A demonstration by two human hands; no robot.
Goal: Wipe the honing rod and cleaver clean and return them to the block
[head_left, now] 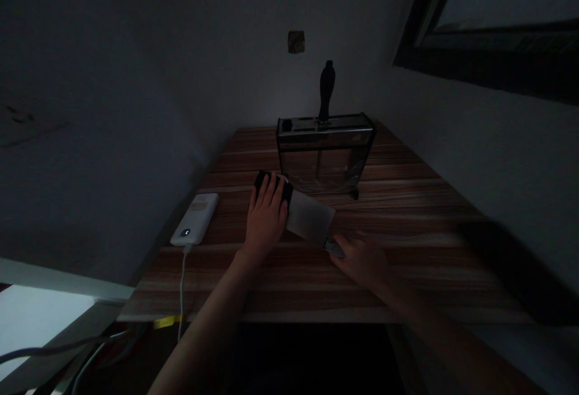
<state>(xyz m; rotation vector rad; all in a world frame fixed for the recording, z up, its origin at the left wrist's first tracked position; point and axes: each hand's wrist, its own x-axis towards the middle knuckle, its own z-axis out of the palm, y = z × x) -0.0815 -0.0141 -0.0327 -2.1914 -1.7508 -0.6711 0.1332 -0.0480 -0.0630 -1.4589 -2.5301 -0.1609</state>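
A wide-bladed cleaver [310, 217] slants low over the wooden table, its blade pointing up and left. My right hand [362, 259] is closed round its handle, most of which the fingers hide. My left hand [266, 217] lies over a dark, flat, block-like thing [288, 191] at the blade's far end, fingers across its top and thumb along the near side. The blade's end meets this dark thing; whether it goes under or against it I cannot tell. Just beyond stands a see-through knife block [325, 163] with a black knife handle [326, 90] upright in its top.
A white power bank [195, 220] with a cable [183, 289] lies on the table [429, 262] to the left. Walls close in at the back and both sides. A long dark object [515, 274] is at the right edge. The light is dim.
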